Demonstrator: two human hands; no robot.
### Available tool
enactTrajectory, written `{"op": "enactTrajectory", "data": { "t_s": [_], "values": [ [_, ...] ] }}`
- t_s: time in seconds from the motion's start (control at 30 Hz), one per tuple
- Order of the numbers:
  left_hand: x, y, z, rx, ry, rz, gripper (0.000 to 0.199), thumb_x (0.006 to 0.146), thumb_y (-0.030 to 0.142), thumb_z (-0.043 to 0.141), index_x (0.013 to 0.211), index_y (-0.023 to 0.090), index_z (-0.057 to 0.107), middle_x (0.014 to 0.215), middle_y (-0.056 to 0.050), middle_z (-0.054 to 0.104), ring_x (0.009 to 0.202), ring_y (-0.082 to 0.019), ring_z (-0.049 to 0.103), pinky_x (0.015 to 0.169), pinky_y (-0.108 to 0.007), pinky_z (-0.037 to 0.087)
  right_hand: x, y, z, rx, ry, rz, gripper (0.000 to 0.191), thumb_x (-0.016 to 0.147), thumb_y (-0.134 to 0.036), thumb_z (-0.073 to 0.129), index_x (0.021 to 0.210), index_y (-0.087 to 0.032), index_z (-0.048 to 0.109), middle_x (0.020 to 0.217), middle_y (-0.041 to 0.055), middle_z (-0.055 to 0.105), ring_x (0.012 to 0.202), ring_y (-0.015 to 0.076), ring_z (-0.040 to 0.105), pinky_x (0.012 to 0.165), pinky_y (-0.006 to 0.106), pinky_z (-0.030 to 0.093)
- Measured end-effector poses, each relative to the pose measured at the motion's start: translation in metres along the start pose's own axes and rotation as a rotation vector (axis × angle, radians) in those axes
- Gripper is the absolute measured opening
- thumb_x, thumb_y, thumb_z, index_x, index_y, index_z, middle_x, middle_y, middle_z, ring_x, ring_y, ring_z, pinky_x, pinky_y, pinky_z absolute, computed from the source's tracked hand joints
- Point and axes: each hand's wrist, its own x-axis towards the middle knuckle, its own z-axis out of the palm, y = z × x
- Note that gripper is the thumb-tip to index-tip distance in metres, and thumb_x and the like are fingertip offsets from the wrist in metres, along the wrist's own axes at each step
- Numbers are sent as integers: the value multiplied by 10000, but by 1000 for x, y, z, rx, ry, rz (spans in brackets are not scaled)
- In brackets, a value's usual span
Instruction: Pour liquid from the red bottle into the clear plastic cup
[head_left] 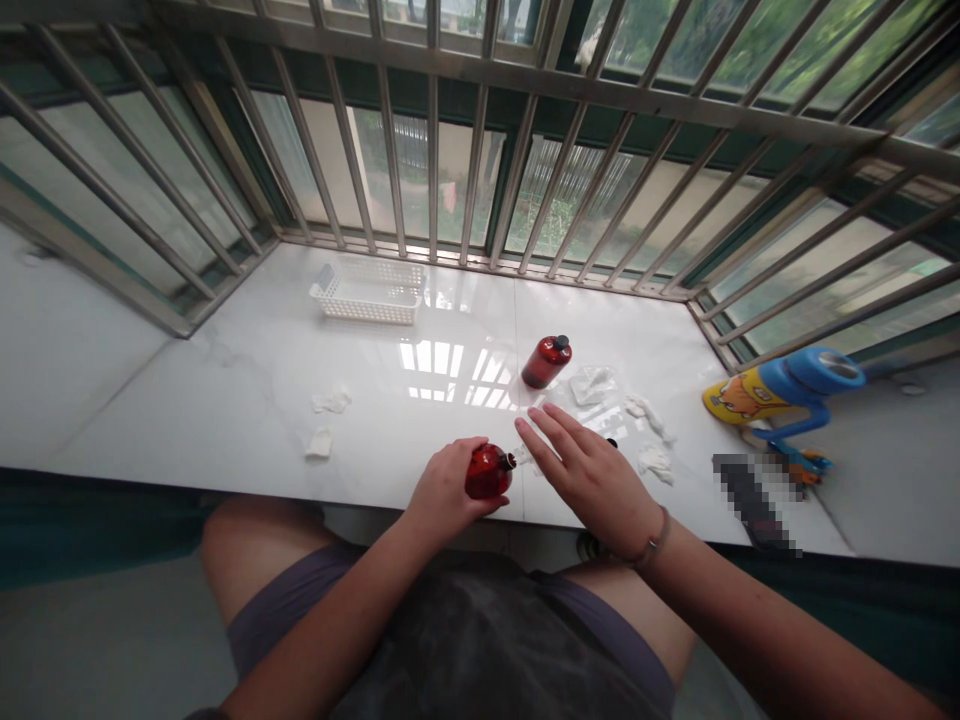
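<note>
The person's left hand (444, 486) is closed around a shiny, see-through red bottle with a short black neck (487, 476), near the front edge of a glossy white table (247, 400). The bottle is tilted, and its neck points toward the other hand. The right hand (592, 482) is wide and holds nothing that I can see; its fingers are straight, near the bottle's neck but apart from it. Something whitish lies between the neck and these fingers, but I cannot tell what it is. Behind the right hand a small black thing (612, 443) shows only partly.

Farther from the hands, a second red bottle with a black cap (544, 365) is on the table. Just beside it is a crumpled white tissue on clear plastic (594, 384), and to its right are two more crumpled white pieces (657, 462). On the left side I see two small white scraps (319, 443), and behind them a white plastic basket with many holes (371, 310). At the far right there is a yellow and blue flask with a handle (780, 385), near a blurred dark object (757, 505).
</note>
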Motion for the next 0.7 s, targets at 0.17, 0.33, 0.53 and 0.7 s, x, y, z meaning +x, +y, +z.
{"op": "enactTrajectory", "data": {
  "t_s": [0.17, 0.33, 0.53, 0.7],
  "values": [
    [1, 0, 0, 7, -4, 1, 862, 692, 376, 1010, 1398, 306, 520, 1316, -73, 711, 1186, -338, 706, 1050, -537, 560, 1, 0, -4, -19, -9, -3, 565, 1037, -56, 525, 1599, -105, 492, 1556, 203, 612, 1478, 371, 549, 1047, 479, 613],
    [1, -1, 1, 10, -3, 9, 865, 688, 374, 1014, 1396, 303, 522, 1319, -71, 712, 1190, -337, 703, 1053, -531, 557, 2, 1, -6, -58, -3, -17, 539, 1043, -59, 523, 1580, -105, 513, 1543, 192, 628, 1455, 365, 573, 1030, 463, 620],
    [2, 1, 0, 11, -13, 0, 878, 672, 364, 1025, 1388, 292, 523, 1325, -76, 711, 1192, -334, 695, 1056, -534, 552, 4, 1, -7, -68, -11, -36, 541, 1031, -31, 505, 1567, -98, 524, 1546, 197, 625, 1454, 366, 576, 1020, 466, 628],
    [2, 1, 0, 12, -21, -3, 870, 678, 354, 1024, 1386, 285, 523, 1322, -82, 711, 1188, -334, 694, 1054, -535, 552, 5, 2, -7, -69, -18, -50, 531, 1033, -24, 494, 1556, -105, 538, 1539, 188, 634, 1448, 362, 582, 1033, 464, 624]
  ]
}}
